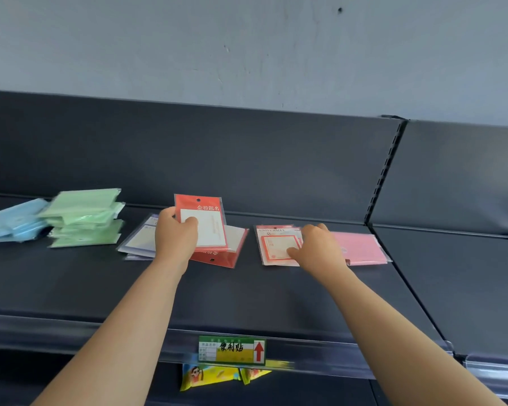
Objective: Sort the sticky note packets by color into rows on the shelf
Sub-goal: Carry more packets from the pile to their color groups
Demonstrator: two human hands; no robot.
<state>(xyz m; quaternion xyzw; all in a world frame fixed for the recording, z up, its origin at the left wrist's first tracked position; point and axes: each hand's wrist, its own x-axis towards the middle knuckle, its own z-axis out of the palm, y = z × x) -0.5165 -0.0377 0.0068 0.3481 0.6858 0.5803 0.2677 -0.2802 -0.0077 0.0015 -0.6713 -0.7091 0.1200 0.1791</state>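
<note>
Most packets already lie in colour piles [84, 218] on the shelf [247, 297]; my left grip [175, 238] clasps a red packet [206, 221], my right grip [320, 247] touches an orange-bordered packet [276, 247], clasp unclear.

Green packets [84, 218]; blue packets [14, 221]; pink packet [361, 249].

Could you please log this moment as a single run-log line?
left hand: holds red packet over red pile | right hand: thumb on orange-framed packet, grip unclear | green stack, blue stack: at left on shelf
</note>
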